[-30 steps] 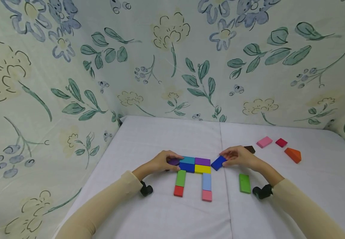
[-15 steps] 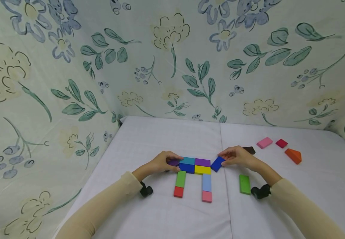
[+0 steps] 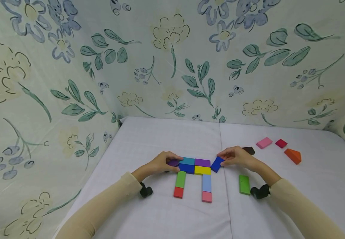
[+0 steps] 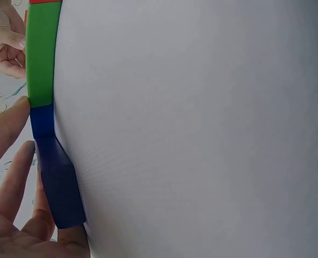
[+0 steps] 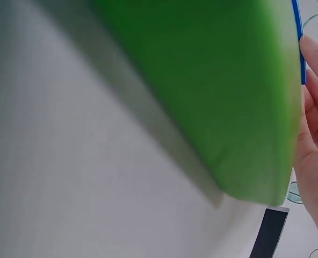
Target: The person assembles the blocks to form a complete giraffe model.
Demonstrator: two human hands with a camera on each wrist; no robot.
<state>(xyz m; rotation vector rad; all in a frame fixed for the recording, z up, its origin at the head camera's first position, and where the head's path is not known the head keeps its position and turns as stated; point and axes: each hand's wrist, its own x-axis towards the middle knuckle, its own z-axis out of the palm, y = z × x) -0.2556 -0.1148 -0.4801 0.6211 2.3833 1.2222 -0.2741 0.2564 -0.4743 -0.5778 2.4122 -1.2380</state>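
My left hand [image 3: 164, 162] spans the left end of a flat figure of wooden blocks. Its thumb is at the lower corner of a blue block [image 3: 186, 168] and its index fingertip at the upper corner of a teal block [image 3: 187, 161]. A purple block [image 3: 173, 163] shows partly between them. My right hand [image 3: 235, 156] pinches another blue block [image 3: 217, 164], tilted, one corner close to the purple [image 3: 202, 162] and yellow [image 3: 202, 170] blocks at the figure's right end.
Below hang two legs: green [image 3: 180, 179] over red [image 3: 178, 192], and light blue [image 3: 206, 182] over pink [image 3: 206, 197]. Loose at right lie a green block [image 3: 244, 184], a dark block [image 3: 249, 150], pink [image 3: 264, 143], red [image 3: 281, 143] and orange [image 3: 293, 156] pieces.
My right hand has shifted slightly left with the blue block, its corner now closer to the figure and turned a little more upright. My left hand has stayed in place.
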